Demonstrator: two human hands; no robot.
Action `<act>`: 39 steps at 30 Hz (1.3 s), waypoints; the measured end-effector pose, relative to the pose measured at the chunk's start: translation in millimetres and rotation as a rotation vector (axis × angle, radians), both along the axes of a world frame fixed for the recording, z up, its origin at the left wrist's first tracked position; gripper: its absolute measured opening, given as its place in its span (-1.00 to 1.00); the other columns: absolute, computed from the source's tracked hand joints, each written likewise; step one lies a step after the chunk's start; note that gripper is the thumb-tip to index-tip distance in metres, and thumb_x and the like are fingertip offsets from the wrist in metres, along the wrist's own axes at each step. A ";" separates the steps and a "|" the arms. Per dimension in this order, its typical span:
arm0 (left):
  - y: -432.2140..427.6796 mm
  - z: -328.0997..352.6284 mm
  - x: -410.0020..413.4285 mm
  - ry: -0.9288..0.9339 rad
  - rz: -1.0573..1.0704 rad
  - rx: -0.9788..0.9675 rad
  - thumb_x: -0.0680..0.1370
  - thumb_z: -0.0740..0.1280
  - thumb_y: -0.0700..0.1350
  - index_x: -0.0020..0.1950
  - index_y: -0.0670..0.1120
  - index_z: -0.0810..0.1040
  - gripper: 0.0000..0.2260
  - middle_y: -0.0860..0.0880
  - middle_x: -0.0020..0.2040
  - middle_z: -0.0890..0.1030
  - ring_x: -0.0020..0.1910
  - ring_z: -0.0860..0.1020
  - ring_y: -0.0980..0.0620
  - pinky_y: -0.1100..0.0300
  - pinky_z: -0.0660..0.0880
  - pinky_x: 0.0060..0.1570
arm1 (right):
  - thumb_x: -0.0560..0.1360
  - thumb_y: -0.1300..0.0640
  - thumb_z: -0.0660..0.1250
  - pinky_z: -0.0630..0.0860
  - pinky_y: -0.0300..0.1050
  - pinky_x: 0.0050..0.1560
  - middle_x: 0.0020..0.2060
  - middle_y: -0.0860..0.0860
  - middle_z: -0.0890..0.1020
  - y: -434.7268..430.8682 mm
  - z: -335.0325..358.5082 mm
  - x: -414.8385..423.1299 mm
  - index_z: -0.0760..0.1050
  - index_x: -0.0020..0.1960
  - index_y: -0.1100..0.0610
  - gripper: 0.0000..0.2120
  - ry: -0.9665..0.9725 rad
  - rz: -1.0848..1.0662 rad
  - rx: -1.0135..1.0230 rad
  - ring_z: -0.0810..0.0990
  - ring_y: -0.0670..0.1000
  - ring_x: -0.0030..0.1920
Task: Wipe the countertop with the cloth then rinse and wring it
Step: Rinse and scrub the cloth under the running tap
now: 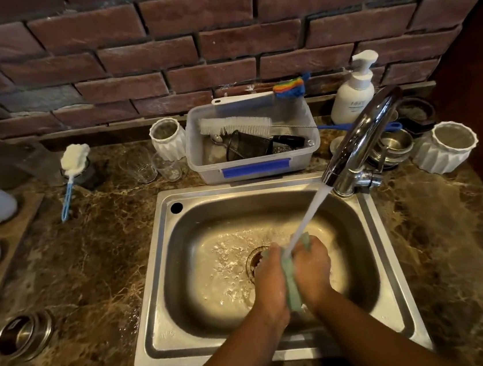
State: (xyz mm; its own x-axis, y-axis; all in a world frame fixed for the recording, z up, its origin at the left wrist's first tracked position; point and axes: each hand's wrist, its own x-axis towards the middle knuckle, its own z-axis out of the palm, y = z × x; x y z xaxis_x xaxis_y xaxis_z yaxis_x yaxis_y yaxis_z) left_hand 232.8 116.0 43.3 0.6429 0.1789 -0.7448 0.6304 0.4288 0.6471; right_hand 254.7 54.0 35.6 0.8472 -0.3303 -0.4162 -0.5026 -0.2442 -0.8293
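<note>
A pale green cloth [291, 285] is pressed between both hands over the steel sink [161, 282]. My left hand [269, 279] grips its left side and my right hand [313, 268] grips its right side, palms facing each other. Water runs from the chrome tap [361, 136] in a slanted stream onto the top of the cloth. Most of the cloth is hidden between the hands; a strip shows between them and a corner sticks up by the right fingers. The brown marbled countertop [86, 260] surrounds the sink and looks wet near its left rim.
Behind the sink stands a clear plastic tub [300, 158] with brushes and a strainer. Two glasses [148, 166], a white ribbed cup [169, 140], a soap pump bottle [353, 94], steel bowls [395, 144], another white cup [447, 147], a sponge brush [70, 172] and a steel ring [25, 333] lie around.
</note>
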 end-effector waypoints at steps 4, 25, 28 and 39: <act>26.5 -2.7 12.6 -0.033 0.032 0.203 0.68 0.22 0.05 -0.09 -0.18 0.63 -0.64 -0.20 -0.18 0.69 -0.26 0.69 -0.03 0.21 0.58 -0.33 | 0.61 -0.11 0.27 0.61 -0.06 -0.13 -0.20 -0.03 0.68 14.4 1.7 -24.2 0.53 -0.04 -0.01 -0.80 0.038 0.166 0.095 0.69 -0.01 -0.14; -8.1 -3.3 -8.7 -0.049 -0.144 0.161 0.65 0.21 0.15 0.16 -0.09 0.62 -0.64 -0.12 0.09 0.69 0.05 0.66 -0.09 -0.04 0.61 0.11 | 0.67 0.06 0.23 0.51 -0.09 -0.06 -0.10 0.06 0.65 -13.4 -5.4 -1.6 0.52 0.02 0.12 -0.84 0.105 0.011 -0.026 0.64 0.10 -0.03; 10.6 -5.7 8.9 0.041 0.027 0.174 0.66 0.24 0.08 0.02 -0.22 0.65 -0.62 -0.28 -0.02 0.70 -0.08 0.69 -0.19 -0.08 0.62 0.02 | 0.64 0.00 0.29 0.53 -0.13 -0.23 -0.21 -0.02 0.67 -1.3 -2.9 -26.5 0.51 -0.07 0.03 -0.84 0.097 0.123 0.124 0.66 -0.02 -0.18; 2.8 -1.7 -0.1 0.029 0.006 0.086 0.64 0.24 0.20 -0.03 -0.19 0.70 -0.53 -0.21 -0.13 0.74 -0.15 0.73 -0.19 -0.07 0.65 -0.04 | 0.68 0.01 0.20 0.38 -0.26 -0.32 -0.21 -0.06 0.60 -5.0 0.4 -11.8 0.51 -0.04 0.06 -0.80 0.078 -0.050 0.067 0.58 -0.07 -0.20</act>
